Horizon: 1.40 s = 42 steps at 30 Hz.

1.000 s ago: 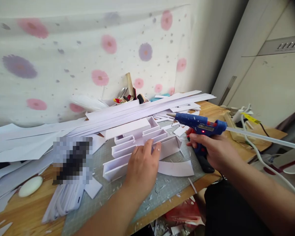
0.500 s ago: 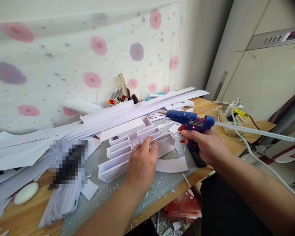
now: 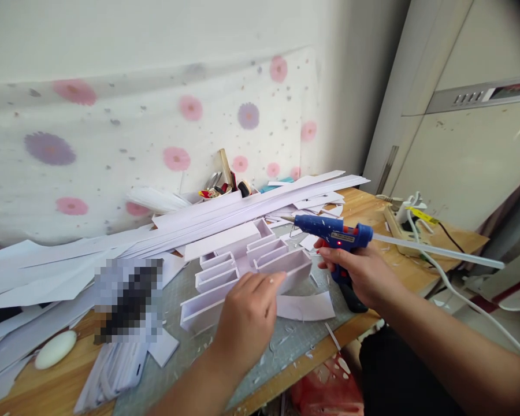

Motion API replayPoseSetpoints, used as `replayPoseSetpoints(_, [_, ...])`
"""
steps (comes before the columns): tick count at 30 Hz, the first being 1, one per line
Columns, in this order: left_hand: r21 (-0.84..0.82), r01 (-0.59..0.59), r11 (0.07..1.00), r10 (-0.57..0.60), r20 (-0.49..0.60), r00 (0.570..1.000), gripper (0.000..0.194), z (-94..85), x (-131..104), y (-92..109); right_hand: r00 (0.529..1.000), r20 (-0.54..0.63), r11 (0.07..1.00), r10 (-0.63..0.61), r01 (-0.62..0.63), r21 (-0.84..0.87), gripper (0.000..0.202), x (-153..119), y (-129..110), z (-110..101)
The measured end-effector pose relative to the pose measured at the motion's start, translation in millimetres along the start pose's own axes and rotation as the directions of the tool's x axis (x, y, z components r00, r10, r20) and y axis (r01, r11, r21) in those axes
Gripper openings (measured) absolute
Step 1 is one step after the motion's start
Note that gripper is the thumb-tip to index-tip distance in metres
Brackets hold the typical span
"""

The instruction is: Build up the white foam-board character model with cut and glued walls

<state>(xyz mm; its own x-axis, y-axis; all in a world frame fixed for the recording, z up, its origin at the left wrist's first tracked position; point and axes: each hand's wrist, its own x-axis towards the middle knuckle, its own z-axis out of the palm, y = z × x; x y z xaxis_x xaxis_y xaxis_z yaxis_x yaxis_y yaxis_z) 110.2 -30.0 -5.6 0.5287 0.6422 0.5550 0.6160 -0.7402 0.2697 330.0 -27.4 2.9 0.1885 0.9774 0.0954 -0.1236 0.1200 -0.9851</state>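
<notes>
In my right hand [image 3: 357, 266] is a blue hot glue gun [image 3: 318, 226], its red light lit and its nozzle pointing left. A long clear glue stick [image 3: 442, 249] runs out of its back. My left hand [image 3: 249, 318] is closed, thumb and fingers pressed together, just in front of a white foam-board model [image 3: 208, 303] with several narrow troughs. A small white speck shows at its fingertips; I cannot make out what it is. The model rests on a grey-green cutting mat [image 3: 167, 381]. A curved white strip [image 3: 305, 306] lies beside my left hand.
Long white sheets [image 3: 225, 225] lie across the back of the wooden table [image 3: 372, 202]. A white oval object [image 3: 55, 350] and stacked white strips [image 3: 112, 370] are at left. A power strip [image 3: 405, 231] and white cable [image 3: 463, 292] are at right.
My left hand has come off the top of the model, drawing back toward me, and its fingers have closed together. My right hand still holds the glue gun. The view has tilted up slightly.
</notes>
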Motion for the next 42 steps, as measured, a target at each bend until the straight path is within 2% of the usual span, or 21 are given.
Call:
replayPoseSetpoints(2, [-0.067, 0.085, 0.994, -0.093, -0.135, 0.986, 0.032, -13.2, 3, -11, 1.0, 0.009, 1.0, 0.003, -0.003, -0.006, 0.026, -1, 0, -2])
replayPoseSetpoints(4, [-0.222, 0.231, 0.947, -0.278, -0.209, 0.938, 0.026, -26.3, 7, -22, 1.0, 0.027, 1.0, -0.006, 0.006, -0.017, 0.027, -3, 0, -4])
replayPoseSetpoints(5, [-0.337, 0.289, 0.896, -0.366, -0.196, 0.91, 0.024, -31.8, 9, -27, 0.999, 0.041, 1.0, -0.019, 0.02, -0.018, 0.028, -4, 0, -6])
replayPoseSetpoints(7, [-0.558, 0.354, 0.751, -0.478, -0.088, 0.874, 0.021, -39.7, 12, -32, 0.996, 0.084, 0.999, -0.04, 0.042, -0.021, 0.028, -8, 1, -7])
replayPoseSetpoints(10, [-0.731, 0.38, 0.567, -0.513, 0.047, 0.857, 0.019, -43.3, 14, -31, 0.989, 0.142, 0.998, -0.043, 0.047, -0.03, 0.03, -16, 0, -6])
replayPoseSetpoints(16, [-0.847, 0.34, 0.409, -0.521, 0.089, 0.849, 0.015, -42.0, 12, -33, 0.974, 0.202, 0.994, -0.102, 0.106, -0.01, 0.023, -25, -3, -5])
replayPoseSetpoints(24, [-0.85, 0.362, 0.382, -0.481, 0.152, 0.864, 0.01, -45.9, 9, -40, 0.958, 0.277, 0.985, -0.069, 0.11, -0.134, 0.025, -21, 2, -11])
replayPoseSetpoints(34, [-0.867, 0.365, 0.34, -0.447, 0.193, 0.874, 0.01, -43.3, 7, -47, 0.964, 0.255, 0.986, -0.073, 0.108, -0.127, 0.027, -21, 7, -14])
replayPoseSetpoints(42, [-0.875, 0.337, 0.347, -0.422, 0.175, 0.89, 0.012, -42.2, 7, -52, 0.97, 0.219, 0.979, -0.104, 0.139, -0.152, 0.027, -24, 6, -11])
